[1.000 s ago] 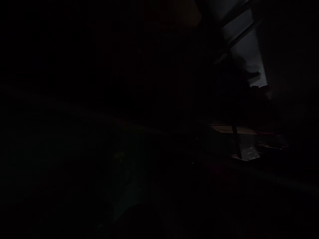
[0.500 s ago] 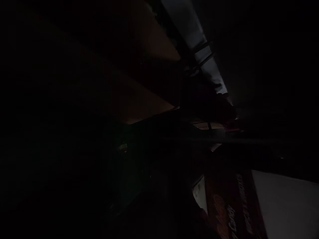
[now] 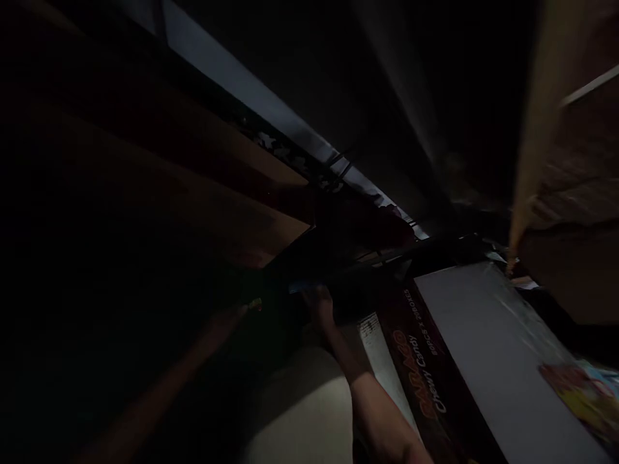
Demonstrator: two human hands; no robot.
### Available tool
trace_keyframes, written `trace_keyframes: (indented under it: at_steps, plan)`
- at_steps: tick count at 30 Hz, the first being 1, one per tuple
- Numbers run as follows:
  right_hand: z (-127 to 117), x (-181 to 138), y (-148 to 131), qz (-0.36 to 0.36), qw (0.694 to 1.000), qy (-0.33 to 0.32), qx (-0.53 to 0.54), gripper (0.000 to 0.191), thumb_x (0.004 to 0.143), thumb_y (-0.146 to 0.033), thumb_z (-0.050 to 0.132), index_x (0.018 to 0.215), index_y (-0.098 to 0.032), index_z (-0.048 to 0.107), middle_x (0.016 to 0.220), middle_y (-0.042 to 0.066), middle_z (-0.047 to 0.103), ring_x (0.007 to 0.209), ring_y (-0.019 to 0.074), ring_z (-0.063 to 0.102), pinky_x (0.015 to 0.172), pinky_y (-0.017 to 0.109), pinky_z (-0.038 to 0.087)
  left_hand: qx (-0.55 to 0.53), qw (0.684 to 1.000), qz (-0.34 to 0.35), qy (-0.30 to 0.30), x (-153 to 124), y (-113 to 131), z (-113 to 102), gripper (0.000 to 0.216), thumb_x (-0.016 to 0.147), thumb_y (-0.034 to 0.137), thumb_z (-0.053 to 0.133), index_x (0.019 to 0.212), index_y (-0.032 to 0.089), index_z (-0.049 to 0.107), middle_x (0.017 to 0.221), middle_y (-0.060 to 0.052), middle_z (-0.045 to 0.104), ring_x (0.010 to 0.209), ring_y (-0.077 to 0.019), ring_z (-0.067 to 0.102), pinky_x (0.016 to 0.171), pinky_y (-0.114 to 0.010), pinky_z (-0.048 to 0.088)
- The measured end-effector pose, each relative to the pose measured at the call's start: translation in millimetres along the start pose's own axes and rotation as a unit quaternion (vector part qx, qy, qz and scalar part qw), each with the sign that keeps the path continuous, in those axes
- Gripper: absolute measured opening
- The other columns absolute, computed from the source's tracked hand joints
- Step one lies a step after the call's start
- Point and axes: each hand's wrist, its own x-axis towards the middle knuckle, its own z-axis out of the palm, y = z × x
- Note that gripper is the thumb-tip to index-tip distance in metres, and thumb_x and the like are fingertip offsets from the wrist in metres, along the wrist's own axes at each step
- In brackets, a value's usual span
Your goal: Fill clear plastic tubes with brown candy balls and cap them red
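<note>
Right of the grip lies a dark red carton lettered "Chewy Candy" and "60PCS X 20BOXES" [image 3: 430,367] with a flat pale grey panel [image 3: 488,348], its far edge covered by crumpled clear film [image 3: 536,332] beside a glossy red, yellow and blue packet [image 3: 580,393]. Farther right and higher than the grip stand a dim brown box [image 3: 575,277] and a blurred upright tan strip [image 3: 536,129]. Above the grip, a dull brown flat panel [image 3: 285,235] shows below a slanting pale grey-blue band [image 3: 232,77].
</note>
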Motion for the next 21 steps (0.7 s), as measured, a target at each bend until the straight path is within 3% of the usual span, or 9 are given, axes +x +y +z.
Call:
trace_keyframes:
  at_steps: [2,5,8,10,16,21]
  plan:
    - [19.6,0.5,-25.6,-0.012,0.998,-0.031,0.052,0.024,0.076,-0.04,0.051,0.087,-0.019,0.052,0.093,0.004,0.058,0.089,0.0166,0.055,0.078,0.036,0.045,-0.016,1.0,0.024,-0.008,-6.0,14.6,-5.3,0.038,0.075,0.048,0.048,0.089,0.014,0.06,0.077,-0.004,0.061,0.073,-0.0178,0.057,0.061,-0.027,0.044]
    - [47.4,-23.5,-73.2,-0.011,0.985,-0.146,0.089,0.022,0.073,-0.035,0.056,0.086,-0.017,0.054,0.097,0.007,0.059,0.094,0.0191,0.054,0.084,0.038,0.04,-0.095,0.991,0.059,-0.068,-23.7,39.9,-8.4,0.058,0.069,0.062,0.041,0.097,0.014,0.058,0.051,0.0,0.052,0.045,-0.0123,0.047,0.042,-0.021,0.033]
    - [66.9,-56.6,-112.2,-0.039,0.975,-0.203,0.088,0.017,0.078,-0.032,0.052,0.086,-0.017,0.055,0.102,0.008,0.058,0.099,0.0191,0.052,0.087,0.036,0.037,-0.202,0.957,0.138,-0.156,-48.2,63.0,-10.1,0.057,0.072,0.059,0.039,0.101,0.013,0.051,0.051,0.003,0.047,0.038,-0.0063,0.032,0.037,-0.018,0.02]
    - [74.2,-71.2,-127.9,-0.066,0.973,-0.2,0.098,0.015,0.077,-0.031,0.052,0.085,-0.018,0.056,0.105,0.008,0.057,0.1,0.0197,0.051,0.087,0.036,0.036,-0.219,0.943,0.183,-0.169,-63.1,74.0,-11.5,0.045,0.073,0.052,0.045,0.094,0.013,0.05,0.056,0.003,0.048,0.042,-0.0058,0.033,0.039,-0.017,0.021]
    - [80.8,-81.1,-146.7,-0.093,0.96,-0.234,0.12,0.015,0.074,-0.029,0.055,0.082,-0.017,0.06,0.109,0.009,0.055,0.105,0.0235,0.047,0.089,0.039,0.034,-0.118,0.949,0.257,-0.139,-87.9,87.5,-17.0,0.026,0.068,0.039,0.058,0.072,0.014,0.053,0.058,0.004,0.042,0.054,-0.0081,0.037,0.051,-0.019,0.03]
    - [87.5,-88.4,-160.5,-0.006,0.937,-0.317,0.148,0.038,0.071,-0.039,0.055,0.102,-0.016,0.057,0.119,0.012,0.048,0.111,0.0255,0.042,0.09,0.042,0.032,-0.001,0.944,0.3,-0.137,-100.0,99.3,-26.8,0.026,0.069,0.04,0.057,0.071,0.014,0.058,0.058,0.004,0.043,0.054,-0.0085,0.037,0.049,-0.019,0.028]
